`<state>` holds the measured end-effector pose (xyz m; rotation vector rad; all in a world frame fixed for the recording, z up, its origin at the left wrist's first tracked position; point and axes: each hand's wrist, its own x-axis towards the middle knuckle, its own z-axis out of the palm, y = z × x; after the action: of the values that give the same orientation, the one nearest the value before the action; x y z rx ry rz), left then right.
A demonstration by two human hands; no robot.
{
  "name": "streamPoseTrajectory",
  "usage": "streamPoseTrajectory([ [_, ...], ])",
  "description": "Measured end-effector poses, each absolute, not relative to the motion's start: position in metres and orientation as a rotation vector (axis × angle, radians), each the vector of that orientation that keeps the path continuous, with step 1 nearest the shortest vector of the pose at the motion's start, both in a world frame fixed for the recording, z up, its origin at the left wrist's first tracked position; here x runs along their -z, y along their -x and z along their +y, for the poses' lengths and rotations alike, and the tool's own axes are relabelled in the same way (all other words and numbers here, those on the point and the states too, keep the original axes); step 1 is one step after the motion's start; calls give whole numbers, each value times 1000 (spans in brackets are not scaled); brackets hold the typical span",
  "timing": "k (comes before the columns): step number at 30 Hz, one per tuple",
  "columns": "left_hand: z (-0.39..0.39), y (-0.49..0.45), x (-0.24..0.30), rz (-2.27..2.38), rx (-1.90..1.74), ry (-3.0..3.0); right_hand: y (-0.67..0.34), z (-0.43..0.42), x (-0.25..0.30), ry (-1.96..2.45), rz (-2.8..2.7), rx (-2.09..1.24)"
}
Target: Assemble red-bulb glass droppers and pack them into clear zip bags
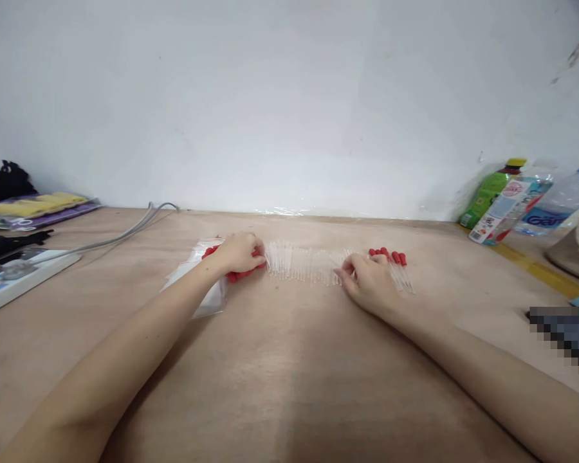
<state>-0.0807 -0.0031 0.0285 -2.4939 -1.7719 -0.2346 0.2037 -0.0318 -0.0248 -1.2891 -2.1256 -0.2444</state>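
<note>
My left hand (245,251) is over a pile of red rubber bulbs (238,276), its fingers curled together with red showing between them. Under that wrist lies a clear plastic bag (212,299) with white on it. Thin clear dropper tubes (299,262) are laid side by side in a long row between my two hands. At the row's right end my right hand (367,280) has thumb and forefinger pinched on a tube, whose tip is hard to make out. Just beyond it lie several tubes with red bulbs fitted (399,258), partly hidden by the hand.
A power strip (33,280) with a grey cable (120,238) and yellow and purple packets (43,206) lie left. At right stand a green bottle (489,196), a carton (509,209) and a clear water bottle (554,206), near a pixelated dark object (564,331). A white wall (289,109) backs the table.
</note>
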Motion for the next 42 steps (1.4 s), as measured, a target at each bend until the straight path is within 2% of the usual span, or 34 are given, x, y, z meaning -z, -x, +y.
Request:
streamPoseTrajectory([
  [6,-6,80,-33,-1637,63,2570,-201,-38,37,1074,-2247,100],
  [15,-4,77,-27,-1638,152,2531,-205,-37,37,1064,-2239,-13],
  [22,-11,84,-44,-1951,568,2798,-204,-36,37,1083,-2238,-28],
  [26,-16,70,-40,-1788,1033,2942,-204,-36,38,1087,-2223,-15],
  [30,-16,43,-12,-1524,1535,3129,-205,-36,38,1103,-2202,-1],
  [33,-20,24,11,-1600,1757,3170,-205,-35,39,1095,-2205,-25],
  [36,-30,13,23,-1775,1860,3094,-204,-34,40,1058,-2212,-31],
  [42,-39,9,31,-1733,1802,3067,-202,-37,38,1047,-2223,30],
])
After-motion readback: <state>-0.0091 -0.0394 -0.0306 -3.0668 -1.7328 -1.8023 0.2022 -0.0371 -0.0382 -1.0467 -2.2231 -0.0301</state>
